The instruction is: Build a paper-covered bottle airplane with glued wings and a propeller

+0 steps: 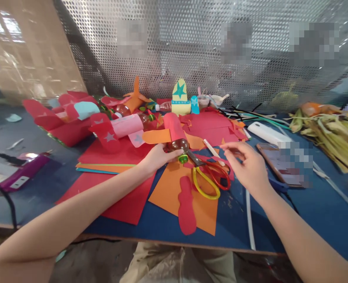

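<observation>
My left hand (159,157) is closed round the neck end of a small plastic bottle (178,145) with a green cap. Red paper wraps the bottle, and orange paper wings (157,136) stick out from its sides. To the right, my right hand (247,161) has thumb and forefinger pinched together; what is between them, if anything, is too small to make out. Scissors (207,177) with yellow and red handles lie between my hands. Below them, a wavy red paper cutout (186,208) rests on an orange sheet (168,188).
Red sheets (123,196) lie at left. Behind stand paper-covered bottles, one with a yellow fin (179,90). A phone (280,163), a white glue gun (268,133) and dry husks (336,137) are at right; a purple power strip (20,173) sits at left. A perforated metal panel (191,47) backs the table.
</observation>
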### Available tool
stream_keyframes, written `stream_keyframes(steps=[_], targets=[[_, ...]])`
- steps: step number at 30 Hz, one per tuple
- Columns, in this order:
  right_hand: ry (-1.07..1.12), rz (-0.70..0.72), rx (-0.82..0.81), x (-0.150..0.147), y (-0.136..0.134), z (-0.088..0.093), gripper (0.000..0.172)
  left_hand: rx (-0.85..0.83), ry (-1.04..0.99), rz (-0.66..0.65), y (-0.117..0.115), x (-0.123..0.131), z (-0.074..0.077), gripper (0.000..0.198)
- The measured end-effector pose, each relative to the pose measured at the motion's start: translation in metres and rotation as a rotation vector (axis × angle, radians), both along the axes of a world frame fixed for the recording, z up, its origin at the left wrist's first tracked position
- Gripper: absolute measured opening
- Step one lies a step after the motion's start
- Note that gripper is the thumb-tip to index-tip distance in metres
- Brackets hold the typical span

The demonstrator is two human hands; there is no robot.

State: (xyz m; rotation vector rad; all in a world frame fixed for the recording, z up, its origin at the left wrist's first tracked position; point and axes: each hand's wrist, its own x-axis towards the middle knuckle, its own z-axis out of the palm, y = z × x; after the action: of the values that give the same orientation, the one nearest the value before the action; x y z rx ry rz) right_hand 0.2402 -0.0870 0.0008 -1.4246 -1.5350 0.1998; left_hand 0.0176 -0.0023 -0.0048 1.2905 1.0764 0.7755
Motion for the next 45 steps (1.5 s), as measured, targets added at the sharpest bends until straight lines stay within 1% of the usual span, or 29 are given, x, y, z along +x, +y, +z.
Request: stream_keyframes(steps=[2, 4, 5, 7, 9, 11, 13, 16, 18, 20, 22, 24, 27, 29, 31, 33, 35, 37, 40, 45], targets=[[0.073, -0.07, 0.002, 0.009, 0.004, 0.007, 0.01, 0.005, -0.032, 0.003, -0.006, -0.004, 0.002, 0.042], [0.069, -0.141, -0.032, 0.021, 0.005, 0.015, 0.014, 0.014, -0.018, -0.029, -0.014, -0.01, 0.003, 0.045], [0.041, -0.158, -0.074, 0.028, 0.005, 0.019, 0.018, 0.04, 0.004, -0.029, -0.019, -0.014, 0.003, 0.047], [-0.04, -0.135, -0.189, 0.04, 0.0, 0.026, 0.023, 0.086, 0.055, -0.013, -0.029, -0.022, -0.001, 0.057], [-0.141, -0.109, -0.285, 0.049, -0.007, 0.03, 0.024, 0.121, 0.089, -0.023, -0.036, -0.03, -0.007, 0.066], [-0.27, -0.145, -0.344, 0.054, -0.015, 0.031, 0.02, 0.214, 0.115, -0.058, -0.04, -0.035, -0.014, 0.061], [-0.395, -0.208, -0.386, 0.058, -0.023, 0.029, 0.016, 0.279, 0.167, -0.116, -0.039, -0.038, -0.018, 0.054], [-0.532, -0.25, -0.447, 0.063, -0.034, 0.023, 0.015, 0.356, 0.253, -0.194, -0.031, -0.04, -0.017, 0.045], [-0.617, -0.263, -0.472, 0.066, -0.041, 0.017, 0.015, 0.451, 0.316, -0.203, -0.027, -0.041, -0.013, 0.037], [-0.7, -0.271, -0.488, 0.069, -0.047, 0.009, 0.022, 0.589, 0.399, -0.19, -0.028, -0.043, -0.009, 0.028], [-0.766, -0.261, -0.511, 0.071, -0.051, 0.002, 0.033, 0.727, 0.483, -0.199, -0.033, -0.046, -0.007, 0.021], [-0.808, -0.246, -0.536, 0.073, -0.052, -0.004, 0.04, 0.844, 0.535, -0.25, -0.04, -0.047, -0.006, 0.018], [-0.843, -0.264, -0.548, 0.076, -0.047, -0.011, 0.04, 1.003, 0.546, -0.347, -0.05, -0.049, -0.007, 0.019], [-0.85, -0.293, -0.544, 0.078, -0.043, -0.014, 0.037, 1.057, 0.526, -0.427, -0.054, -0.05, -0.006, 0.021], [-0.842, -0.309, -0.532, 0.08, -0.041, -0.015, 0.034, 1.064, 0.501, -0.538, -0.056, -0.051, -0.004, 0.026], [-0.823, -0.31, -0.515, 0.081, -0.041, -0.015, 0.032, 1.045, 0.51, -0.68, -0.058, -0.054, 0.001, 0.035], [-0.799, -0.303, -0.497, 0.08, -0.044, -0.015, 0.032, 0.998, 0.559, -0.815, -0.061, -0.056, 0.005, 0.047], [-0.771, -0.293, -0.48, 0.078, -0.049, -0.014, 0.034, 0.929, 0.621, -0.915, -0.063, -0.057, 0.008, 0.058], [-0.715, -0.266, -0.454, 0.072, -0.058, -0.015, 0.039, 0.865, 0.668, -0.987, -0.066, -0.056, 0.008, 0.066], [-0.461, -0.23, -0.427, 0.064, -0.073, -0.014, 0.044, 0.891, 0.694, -1.03, -0.068, -0.055, 0.005, 0.071]])
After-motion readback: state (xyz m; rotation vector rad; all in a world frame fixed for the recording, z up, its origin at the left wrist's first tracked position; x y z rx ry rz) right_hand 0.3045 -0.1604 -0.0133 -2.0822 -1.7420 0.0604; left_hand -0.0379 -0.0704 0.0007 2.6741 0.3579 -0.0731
